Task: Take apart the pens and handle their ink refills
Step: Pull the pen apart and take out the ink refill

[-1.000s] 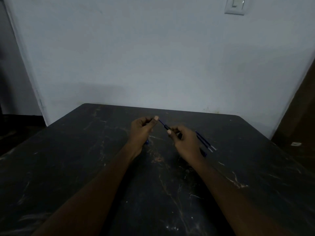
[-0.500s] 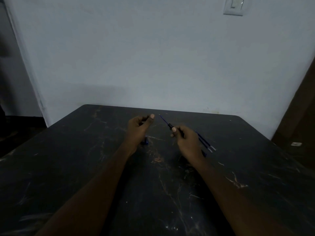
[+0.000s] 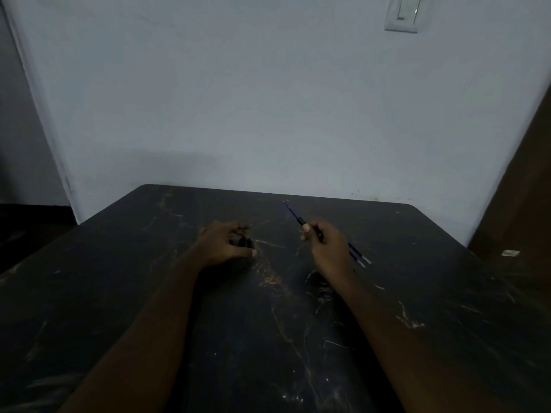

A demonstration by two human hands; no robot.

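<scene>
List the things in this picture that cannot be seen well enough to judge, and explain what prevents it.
- Head view: what the left hand encloses; curled fingers and dim light hide it.
- Head view: how the right hand pinches the pen; its own fingers cover that grip.
- Head view: the loose pens behind the right hand; their count and far ends are hidden.
- Head view: the small white item at right is too small.

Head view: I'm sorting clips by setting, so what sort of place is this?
Likely a dim room in a home: a dark marble-patterned table pushed against a plain painted wall, with a light switch above.
</scene>
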